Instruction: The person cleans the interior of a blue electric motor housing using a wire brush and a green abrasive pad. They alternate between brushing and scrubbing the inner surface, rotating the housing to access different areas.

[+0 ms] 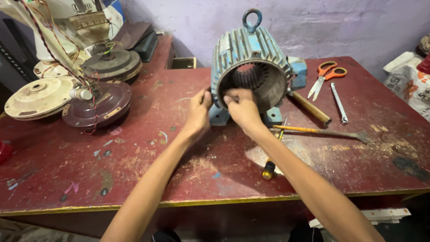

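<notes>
A blue finned motor housing [251, 54] with a lifting ring on top stands on a worn red table [134, 152], its open end facing me. My left hand [199, 110] rests at the lower left rim of the opening, fingers curled against it. My right hand [242, 105] is at the lower rim just beside it, fingers bent into the opening over the inner slots. Whether either hand pinches something small is hidden by the fingers.
Orange-handled scissors [326, 76], a spanner [339, 103], a wooden-handled tool [310, 107], a long thin tool [322, 131] and a yellow-and-black screwdriver [270, 168] lie to the right. Ceiling fan motors [96, 105] with wires are stacked at the left. A white sack [410, 83] sits far right.
</notes>
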